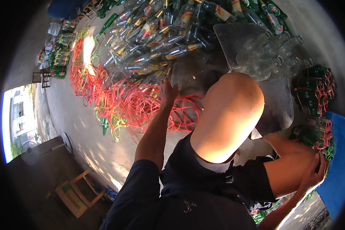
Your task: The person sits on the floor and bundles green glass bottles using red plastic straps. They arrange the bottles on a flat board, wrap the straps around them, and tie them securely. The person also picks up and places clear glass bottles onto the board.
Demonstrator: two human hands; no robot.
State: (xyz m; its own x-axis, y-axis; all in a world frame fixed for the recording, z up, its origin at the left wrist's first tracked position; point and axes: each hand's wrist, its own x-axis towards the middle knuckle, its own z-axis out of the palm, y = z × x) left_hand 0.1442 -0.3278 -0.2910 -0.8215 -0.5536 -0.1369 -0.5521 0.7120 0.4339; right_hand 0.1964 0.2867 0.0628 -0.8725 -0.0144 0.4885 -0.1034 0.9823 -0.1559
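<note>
My left hand (168,91) reaches to the near edge of a heap of clear glass bottles (158,43), many with labels and gold foil on the neck. Its fingers are by a bottle (166,72); whether they grip it is hidden. Beneath my wrist spreads a tangle of red plastic strapping (132,100), mixed with yellow-green strands (119,125). My right hand (313,171) lies against my bent right knee, holding nothing that I can see. Several unlabelled clear bottles (264,57) are grouped closely on a dark board (276,100) beyond my raised left knee.
Green bottles bundled with red strapping (313,92) stand at right, beside a blue panel (339,161). More tied bundles (61,56) line the far left. A green bottle (104,126) lies by the strapping. A pedestal fan (30,152) and a wooden frame (87,187) are lower left.
</note>
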